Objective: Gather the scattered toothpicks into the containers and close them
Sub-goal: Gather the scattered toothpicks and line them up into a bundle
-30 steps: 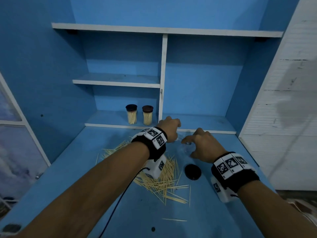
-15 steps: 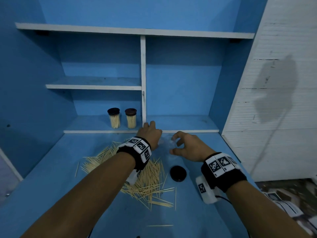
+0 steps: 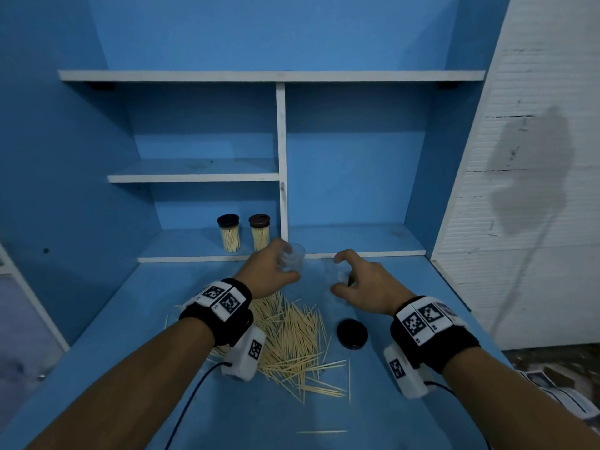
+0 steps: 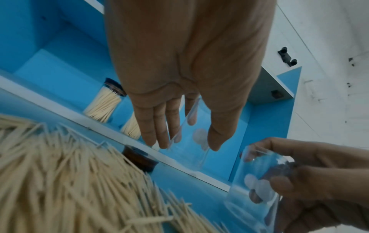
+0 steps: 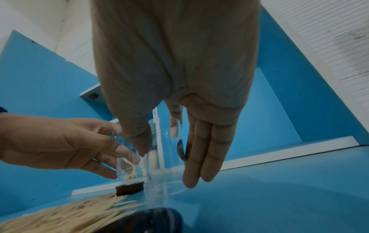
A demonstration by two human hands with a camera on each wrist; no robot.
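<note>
Loose toothpicks [image 3: 292, 336] lie heaped on the blue table [image 3: 406, 319]. My left hand [image 3: 289, 264] grips an empty clear container [image 3: 296, 256], tilted, just above the table's back edge; the left wrist view shows its fingers [image 4: 159, 134] round the clear container [image 4: 189, 146]. My right hand [image 3: 337, 274] grips a second clear container [image 3: 336, 271] to the right of it, with its fingers [image 5: 201, 157] curled about the glass [image 5: 159, 157]. Something dark [image 5: 180, 149] sits against those fingers. A black lid [image 3: 352, 334] lies beside the pile, and a brown lid [image 4: 139, 159] behind it.
Two filled, capped toothpick containers [image 3: 230, 233] [image 3: 259, 232] stand on the low shelf [image 3: 357, 237] behind the hands. A single toothpick [image 3: 321, 431] lies near the table's front. Blue walls close in the left and back; a white panel [image 3: 535, 222] stands at the right.
Both hands have gone from reaching over the clear containers to holding one each. The left hand's container now stands tilted off the table. The head view has shifted.
</note>
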